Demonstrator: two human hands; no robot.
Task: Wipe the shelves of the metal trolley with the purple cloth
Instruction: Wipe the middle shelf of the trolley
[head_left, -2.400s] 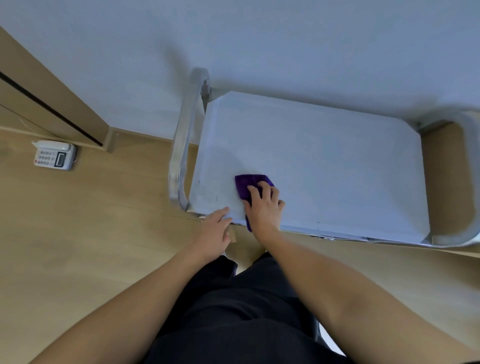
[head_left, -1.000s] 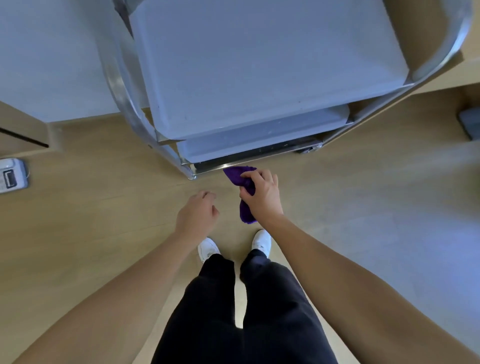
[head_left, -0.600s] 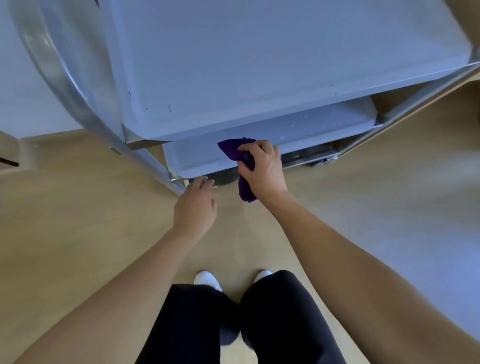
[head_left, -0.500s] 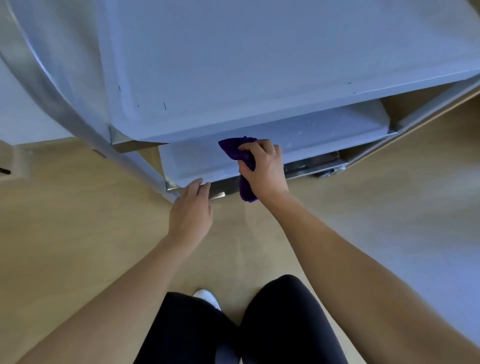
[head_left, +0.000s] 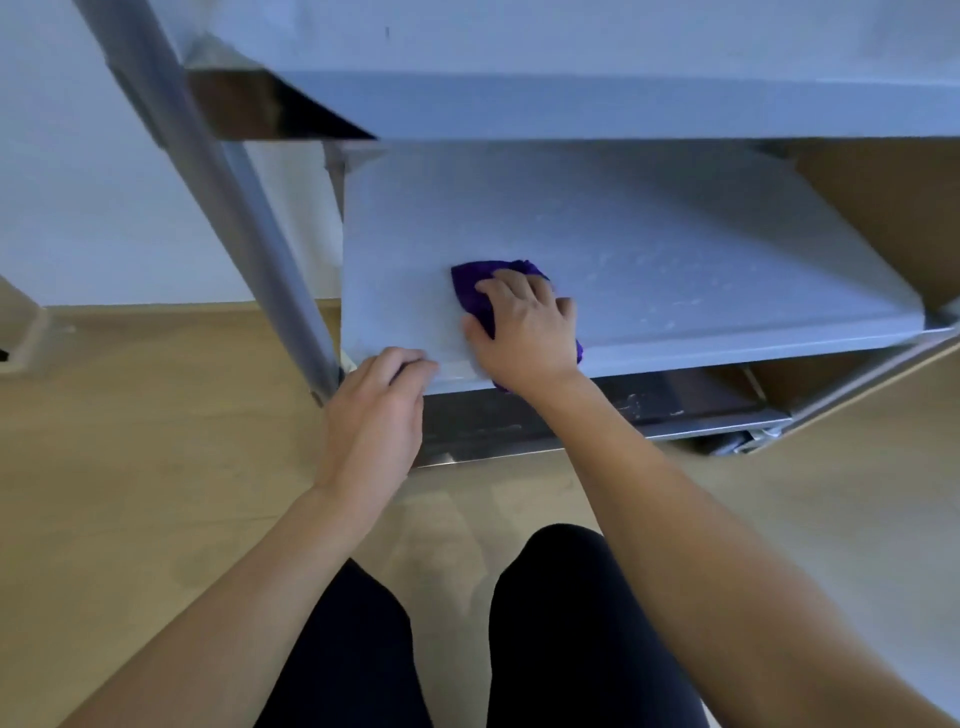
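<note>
Your right hand, fingers spread flat, presses the purple cloth onto the middle shelf, 7 o'clock zone, for full wiping contact. Your left hand, at the cloth's 8 o'clock, grips the shelf's front lip, probably steadying the trolley.

Just plain black trousers on both legs, smooth fabric, and both forearms bare all the way to the wrists

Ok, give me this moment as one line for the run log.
step: wiping second shelf | right hand: presses purple cloth on it, front left | left hand: holds its front edge
</note>
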